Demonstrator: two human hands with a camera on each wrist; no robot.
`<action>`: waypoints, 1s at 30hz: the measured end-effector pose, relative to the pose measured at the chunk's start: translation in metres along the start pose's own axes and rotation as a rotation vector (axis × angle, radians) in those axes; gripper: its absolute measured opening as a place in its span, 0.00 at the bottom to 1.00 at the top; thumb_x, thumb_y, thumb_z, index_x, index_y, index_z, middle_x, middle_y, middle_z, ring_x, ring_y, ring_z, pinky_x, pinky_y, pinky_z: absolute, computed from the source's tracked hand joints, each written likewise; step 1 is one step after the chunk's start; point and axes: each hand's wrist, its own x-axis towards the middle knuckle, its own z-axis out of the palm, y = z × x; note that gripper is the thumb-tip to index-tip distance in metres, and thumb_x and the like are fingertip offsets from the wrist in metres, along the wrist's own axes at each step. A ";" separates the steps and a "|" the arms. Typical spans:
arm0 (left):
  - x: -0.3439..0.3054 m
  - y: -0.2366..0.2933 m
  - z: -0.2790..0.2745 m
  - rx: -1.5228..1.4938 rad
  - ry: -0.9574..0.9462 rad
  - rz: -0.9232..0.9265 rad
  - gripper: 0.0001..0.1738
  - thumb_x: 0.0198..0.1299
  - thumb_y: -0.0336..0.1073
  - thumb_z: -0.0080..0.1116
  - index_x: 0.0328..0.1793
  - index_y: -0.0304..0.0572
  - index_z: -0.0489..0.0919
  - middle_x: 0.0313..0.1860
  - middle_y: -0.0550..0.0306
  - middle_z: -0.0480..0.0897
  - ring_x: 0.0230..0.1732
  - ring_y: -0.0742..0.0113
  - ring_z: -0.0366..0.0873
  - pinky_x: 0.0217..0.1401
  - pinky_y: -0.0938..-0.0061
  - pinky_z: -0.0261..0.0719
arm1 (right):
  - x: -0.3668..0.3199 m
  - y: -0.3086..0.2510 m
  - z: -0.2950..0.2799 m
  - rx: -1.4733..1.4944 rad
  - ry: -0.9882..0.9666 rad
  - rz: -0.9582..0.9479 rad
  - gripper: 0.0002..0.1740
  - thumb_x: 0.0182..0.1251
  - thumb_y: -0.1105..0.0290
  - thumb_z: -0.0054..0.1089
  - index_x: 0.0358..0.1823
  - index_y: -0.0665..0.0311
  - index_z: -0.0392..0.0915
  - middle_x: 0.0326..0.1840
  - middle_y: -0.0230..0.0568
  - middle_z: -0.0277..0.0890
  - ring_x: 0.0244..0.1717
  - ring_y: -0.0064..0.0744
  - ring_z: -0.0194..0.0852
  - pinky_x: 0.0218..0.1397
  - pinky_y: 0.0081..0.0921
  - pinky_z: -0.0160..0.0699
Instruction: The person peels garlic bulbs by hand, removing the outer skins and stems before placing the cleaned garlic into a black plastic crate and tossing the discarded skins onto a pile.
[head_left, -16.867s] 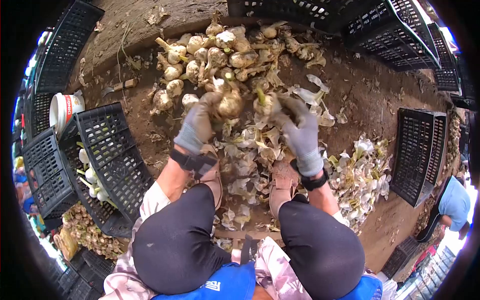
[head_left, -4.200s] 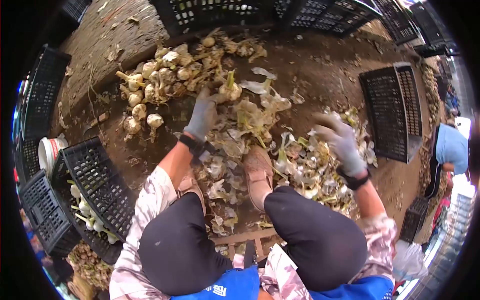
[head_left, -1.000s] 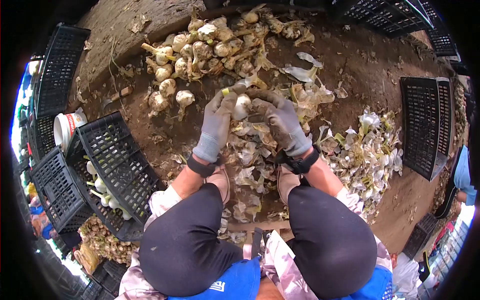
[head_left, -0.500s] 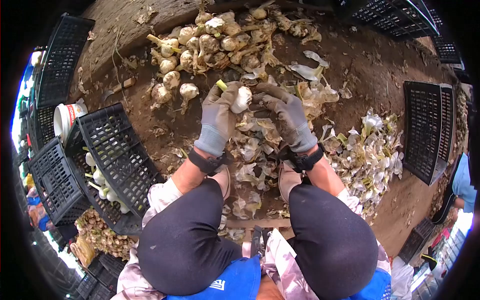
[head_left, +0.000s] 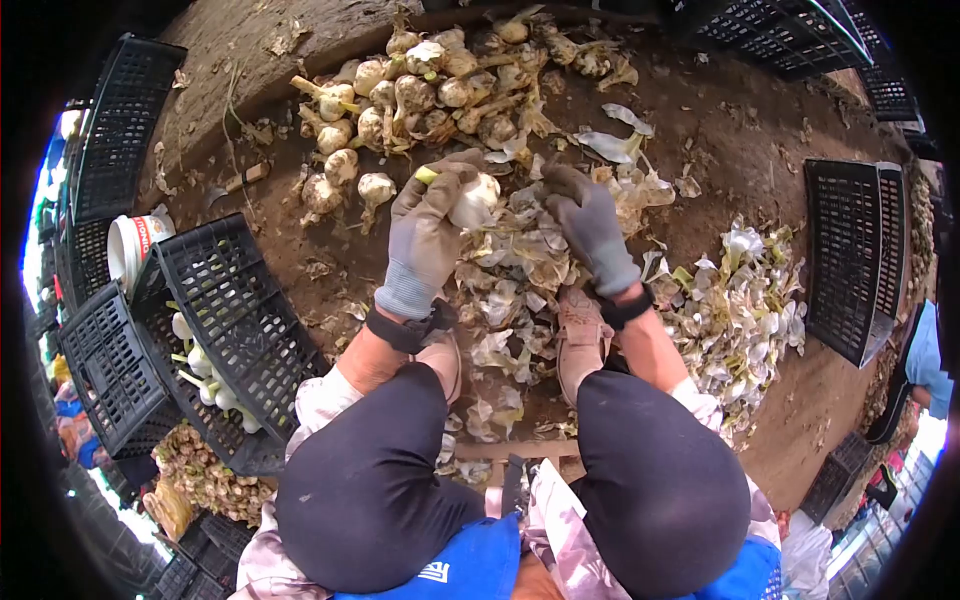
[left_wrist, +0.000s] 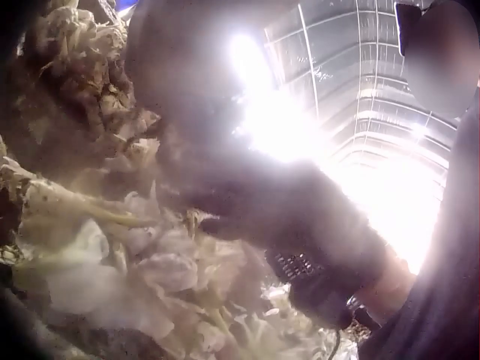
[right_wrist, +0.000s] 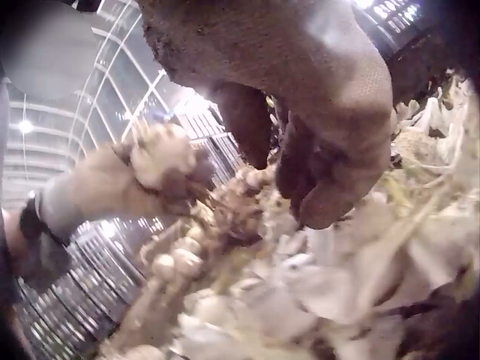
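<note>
In the head view my gloved left hand (head_left: 425, 235) grips a white garlic bulb (head_left: 475, 202), its cut greenish stem sticking up past the fingers. My gloved right hand (head_left: 592, 228) is apart from the bulb, to its right, over loose garlic skins (head_left: 515, 270). Its fingers hang loosely bent and hold nothing, as the right wrist view shows the right hand (right_wrist: 315, 112) above the papery skins. Glare and blur wash out much of the left wrist view. Ahead of both hands lies a pile of unpeeled garlic bulbs (head_left: 430, 90).
A heap of stripped skins and leaves (head_left: 735, 310) lies right of my feet. At left, a black crate (head_left: 240, 320) partly covers peeled garlic bulbs (head_left: 205, 375), near a white bucket (head_left: 125, 250). Another crate (head_left: 850, 260) stands at right. A wooden-handled knife (head_left: 247, 177) lies on the soil.
Earlier the left hand reached to the pile while the right was over the skin heap. Then both met at one bulb. Now the right hand has drawn away rightward; the left keeps the bulb.
</note>
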 end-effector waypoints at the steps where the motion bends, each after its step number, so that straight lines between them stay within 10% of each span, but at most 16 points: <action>1: 0.000 -0.004 -0.005 -0.011 -0.003 0.006 0.11 0.64 0.30 0.52 0.49 0.32 0.76 0.49 0.49 0.79 0.50 0.65 0.77 0.55 0.69 0.77 | -0.011 -0.021 0.001 0.209 -0.071 0.079 0.23 0.57 0.76 0.56 0.56 0.70 0.70 0.48 0.46 0.79 0.46 0.33 0.78 0.52 0.24 0.74; 4: 0.000 -0.015 -0.008 -0.031 0.071 -0.033 0.11 0.64 0.30 0.52 0.49 0.32 0.76 0.49 0.50 0.79 0.50 0.66 0.77 0.56 0.71 0.76 | -0.024 -0.047 0.011 0.299 -0.184 0.233 0.31 0.56 0.70 0.61 0.61 0.70 0.64 0.49 0.49 0.77 0.47 0.35 0.77 0.51 0.27 0.74; 7: -0.004 -0.021 0.004 0.026 0.142 -0.017 0.11 0.64 0.29 0.51 0.50 0.32 0.76 0.47 0.49 0.80 0.47 0.66 0.77 0.51 0.73 0.78 | -0.025 -0.040 0.039 -0.282 0.083 -0.270 0.32 0.52 0.63 0.63 0.59 0.69 0.67 0.43 0.53 0.78 0.38 0.43 0.79 0.45 0.33 0.76; 11: -0.002 -0.021 0.007 0.020 0.163 -0.024 0.12 0.65 0.30 0.50 0.50 0.30 0.76 0.47 0.49 0.80 0.45 0.67 0.78 0.50 0.73 0.78 | -0.015 -0.037 0.042 -0.303 0.100 -0.246 0.26 0.54 0.67 0.59 0.55 0.70 0.71 0.40 0.52 0.79 0.34 0.46 0.79 0.42 0.34 0.77; 16: -0.001 -0.008 0.001 -0.072 0.008 -0.002 0.16 0.68 0.34 0.46 0.54 0.27 0.71 0.53 0.46 0.77 0.50 0.64 0.77 0.55 0.68 0.77 | 0.008 0.000 0.005 0.069 0.012 0.063 0.18 0.58 0.76 0.51 0.51 0.69 0.76 0.41 0.48 0.81 0.38 0.34 0.81 0.37 0.25 0.76; 18: -0.001 -0.004 0.001 -0.034 0.028 -0.046 0.15 0.68 0.32 0.44 0.55 0.27 0.71 0.54 0.46 0.77 0.51 0.62 0.77 0.56 0.67 0.77 | 0.000 -0.012 0.008 -0.163 -0.058 -0.154 0.19 0.60 0.79 0.47 0.54 0.69 0.74 0.43 0.45 0.79 0.42 0.25 0.79 0.32 0.17 0.73; 20: -0.006 -0.002 0.007 0.083 -0.008 -0.033 0.12 0.67 0.30 0.45 0.51 0.32 0.76 0.45 0.54 0.81 0.45 0.71 0.78 0.49 0.76 0.79 | -0.021 -0.048 0.008 0.657 -0.259 0.196 0.20 0.62 0.79 0.48 0.57 0.69 0.70 0.46 0.43 0.78 0.44 0.22 0.77 0.31 0.14 0.72; 24: -0.008 -0.006 0.004 0.286 0.045 -0.111 0.12 0.67 0.31 0.47 0.52 0.36 0.77 0.44 0.59 0.80 0.41 0.77 0.76 0.42 0.81 0.79 | -0.013 -0.048 0.020 0.280 -0.253 0.202 0.22 0.61 0.80 0.54 0.58 0.71 0.68 0.51 0.40 0.75 0.44 0.24 0.77 0.34 0.16 0.75; 30: -0.003 -0.012 0.003 0.165 0.113 -0.081 0.12 0.67 0.30 0.45 0.51 0.30 0.75 0.46 0.52 0.80 0.42 0.72 0.78 0.48 0.76 0.78 | -0.019 -0.044 0.012 0.646 -0.244 0.226 0.24 0.59 0.78 0.56 0.59 0.70 0.68 0.48 0.40 0.75 0.39 0.23 0.75 0.38 0.20 0.78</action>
